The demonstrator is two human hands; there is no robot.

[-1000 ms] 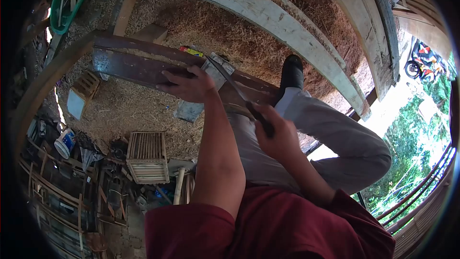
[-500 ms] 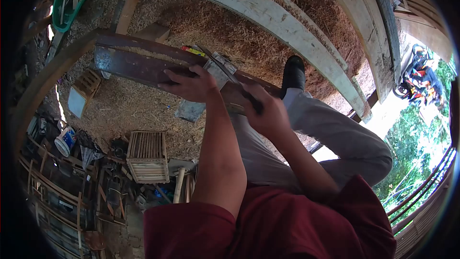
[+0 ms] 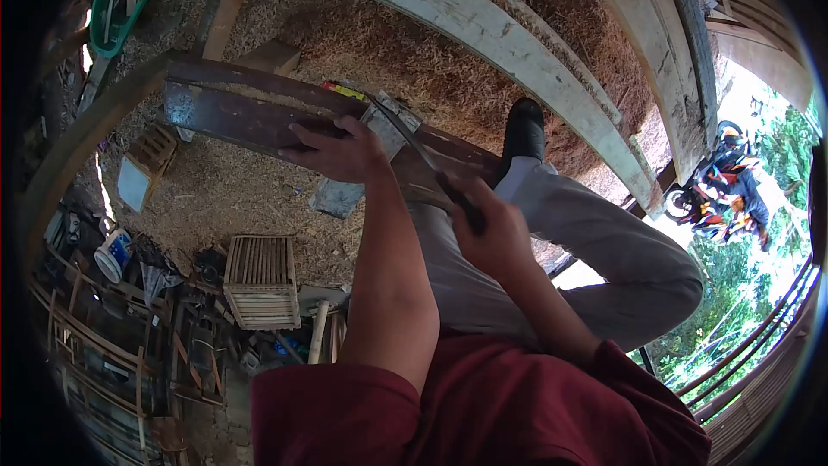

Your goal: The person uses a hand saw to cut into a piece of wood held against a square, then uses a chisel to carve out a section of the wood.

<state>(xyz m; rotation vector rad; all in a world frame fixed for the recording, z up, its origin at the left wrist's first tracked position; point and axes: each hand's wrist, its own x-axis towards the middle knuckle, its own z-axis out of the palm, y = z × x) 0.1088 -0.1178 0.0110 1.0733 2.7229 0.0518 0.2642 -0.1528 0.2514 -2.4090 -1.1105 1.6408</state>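
Far left is honestly a mess to read — dark fisheye edge, a heap of sticks and scrap, a white bucket (image 3: 113, 255) half buried in it, and a slatted wooden crate (image 3: 260, 283) on the sawdust. Can't make out much more down there.

The dark plank (image 3: 250, 116) is the main thing. Its long axis runs from upper left down toward the right, sitting above the sawdust floor, and its right end disappears behind the arms and the knee, so where it stops is anyone's guess. The left hand (image 3: 332, 151) lies flat on top of it, fingers together and curled over the far edge, pressing down.

Just right of that hand a grey stone block (image 3: 366, 151) leans against the plank, its lower part cut off by the forearm.

Then the knife (image 3: 412, 140) — a long thin blade slanting from the handle up and left, tip close to the block's top corner. The right hand (image 3: 490, 237) is wrapped tight in a fist around the dark handle, which is mostly hidden inside the grip.

Further right there's a black shoe (image 3: 523, 131) planted beyond the plank, and a motorbike (image 3: 720, 190) out in the glare, pretty blurry.
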